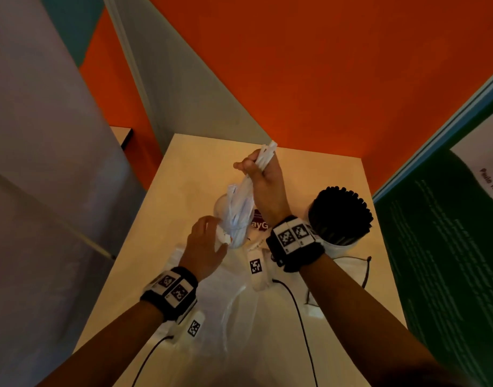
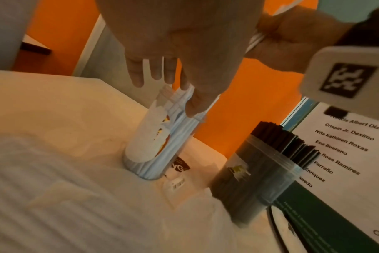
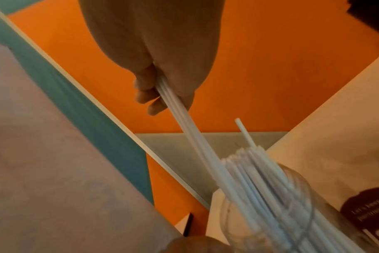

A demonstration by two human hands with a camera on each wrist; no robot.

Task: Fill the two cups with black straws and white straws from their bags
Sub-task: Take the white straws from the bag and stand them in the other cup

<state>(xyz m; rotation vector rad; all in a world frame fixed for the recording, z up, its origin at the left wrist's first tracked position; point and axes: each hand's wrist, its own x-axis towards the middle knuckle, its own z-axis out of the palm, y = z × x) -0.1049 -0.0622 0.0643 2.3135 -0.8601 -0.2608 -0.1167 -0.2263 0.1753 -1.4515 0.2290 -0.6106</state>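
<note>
Head view, right hand (image 1: 265, 187) gripping white straws (image 1: 265, 153), left hand (image 1: 205, 243) touching jar (image 1: 237, 219)
</note>
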